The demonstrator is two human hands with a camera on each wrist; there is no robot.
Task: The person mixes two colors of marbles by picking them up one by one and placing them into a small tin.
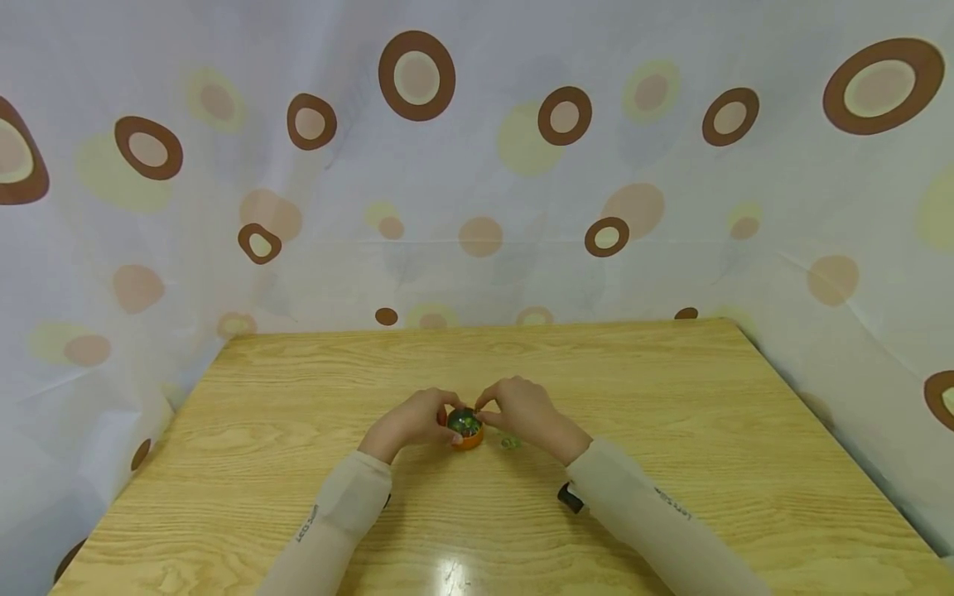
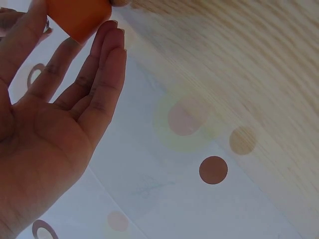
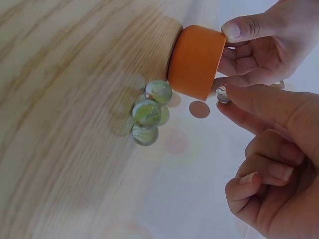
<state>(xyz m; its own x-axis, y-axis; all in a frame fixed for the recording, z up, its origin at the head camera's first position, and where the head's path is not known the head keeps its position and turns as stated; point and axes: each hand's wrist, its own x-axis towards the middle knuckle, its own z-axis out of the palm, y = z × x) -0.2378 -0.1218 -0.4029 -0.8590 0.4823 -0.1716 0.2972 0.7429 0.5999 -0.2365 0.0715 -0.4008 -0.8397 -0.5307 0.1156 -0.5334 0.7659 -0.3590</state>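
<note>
A small orange cup stands on the wooden table, with marbles inside it visible from above in the head view. My left hand holds the cup, its thumb on the near side and a finger on the far side. Between thumb and index finger, my right hand pinches a glass marble beside the cup's rim. Several clear green-streaked marbles lie close together on the table just right of the cup. In the left wrist view the orange cup is cut off at the top edge.
The light wood table reaches back to a pale curtain printed with brown rings and dots. The curtain also hangs along both sides. A dark object shows under the right sleeve.
</note>
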